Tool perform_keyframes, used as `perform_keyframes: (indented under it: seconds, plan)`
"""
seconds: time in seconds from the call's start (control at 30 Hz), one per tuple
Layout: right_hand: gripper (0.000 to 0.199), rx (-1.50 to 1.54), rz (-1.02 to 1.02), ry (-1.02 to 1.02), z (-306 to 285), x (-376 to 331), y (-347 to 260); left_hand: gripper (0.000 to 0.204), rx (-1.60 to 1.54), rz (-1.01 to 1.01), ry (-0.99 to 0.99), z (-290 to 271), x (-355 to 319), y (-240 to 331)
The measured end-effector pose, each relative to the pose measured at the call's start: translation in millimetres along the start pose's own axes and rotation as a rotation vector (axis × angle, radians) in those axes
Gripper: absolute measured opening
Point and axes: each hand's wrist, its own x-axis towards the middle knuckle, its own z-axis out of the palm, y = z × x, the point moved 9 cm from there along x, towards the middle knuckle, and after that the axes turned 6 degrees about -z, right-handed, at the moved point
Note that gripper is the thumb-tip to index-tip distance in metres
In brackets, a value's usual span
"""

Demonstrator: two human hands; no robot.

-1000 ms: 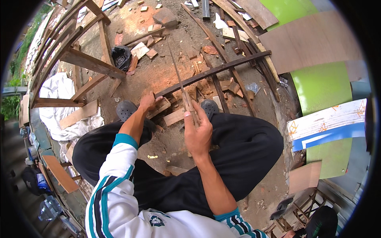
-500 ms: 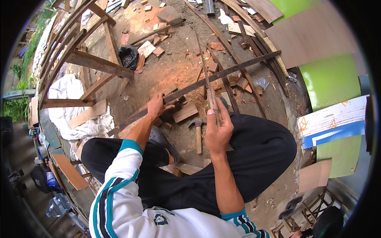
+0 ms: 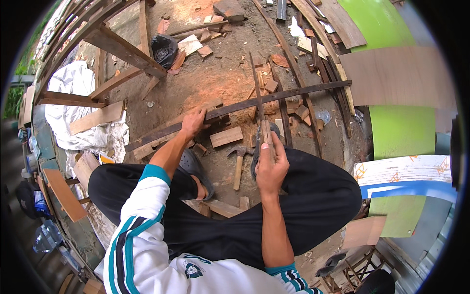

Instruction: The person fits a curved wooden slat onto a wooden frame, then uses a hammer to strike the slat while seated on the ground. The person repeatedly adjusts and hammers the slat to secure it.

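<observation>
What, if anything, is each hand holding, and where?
Right hand holds the dark-bladed handsaw by its brown wooden handle; left hand clasps the long dark-brown wooden strip left of its middle.

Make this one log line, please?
left hand: on long dark wooden bar; right hand: holding wooden-handled thin-bladed saw; nearby: wooden-handled claw hammer

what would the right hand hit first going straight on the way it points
Likely the dark wood strip lying crosswise ahead of the right hand; depth is unclear, so it might pass above.
</observation>
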Motion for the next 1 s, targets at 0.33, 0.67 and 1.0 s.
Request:
perform_keyframes:
  seconds: [0.33, 0.67, 1.0]
  plan:
    - [0.045, -0.044, 0.09, -0.024, 7.5, -6.8, -1.2, 0.067, -0.004, -0.079, 0.162, 2.1, -7.3, 6.1]
    - [0.046, -0.047, 0.147, -0.053, 17.4, -5.4, -10.0, 0.064, -0.015, -0.014, 0.117, -2.4, 0.4, 0.0]
    - [0.047, -0.125, 0.024, -0.062, 24.5, -3.6, -20.3, 0.062, -0.014, -0.001, 0.23, -37.6, -2.7, -10.5]
